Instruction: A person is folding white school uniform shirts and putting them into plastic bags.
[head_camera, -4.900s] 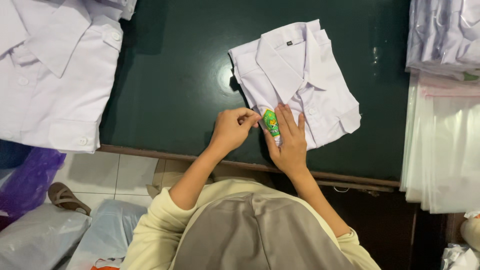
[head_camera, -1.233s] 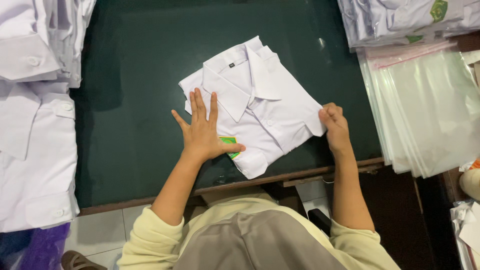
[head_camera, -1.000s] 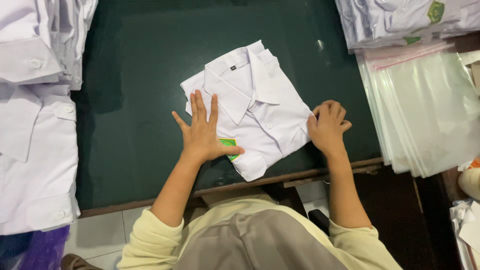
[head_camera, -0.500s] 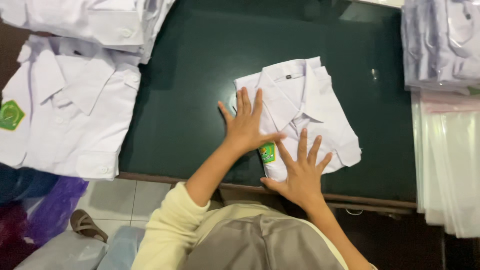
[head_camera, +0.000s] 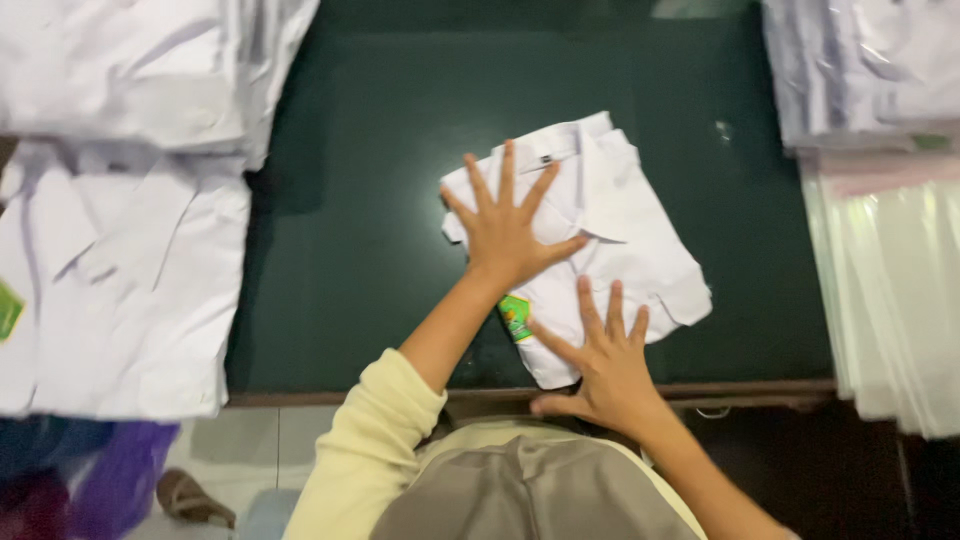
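Palms are lying flat and open on the cloth, gripping nothing: we are pressing our left hand (head_camera: 508, 235), fingers spread wide, on the upper half of the folded white shirt (head_camera: 590, 240), just below its collar, and our right hand (head_camera: 600, 365) is resting splayed on the shirt's near edge, with the thumb hanging over the table's front rim. Between the two hands a small green badge (head_camera: 516, 316) is showing on the shirt's near-left side.

The shirt is lying slightly askew on the dark green tabletop (head_camera: 360, 220), near its front edge. We are judging it to be light, soft and limp: thin cloth that is holding its fold only under pressure and is likely sliding easily on the smooth top. Lifting it by one corner would probably be letting the fold fall open, so we are thinking the better hold is under both long sides, or flat beneath the whole packet, with the collar end supported.

Left of the shirt, well apart, stacks of white shirts (head_camera: 120, 220) are piling over the table's edge. Right of it, clear plastic bags (head_camera: 890, 290) are lying in a pile, and beyond them bagged shirts (head_camera: 860, 70) are stacked.
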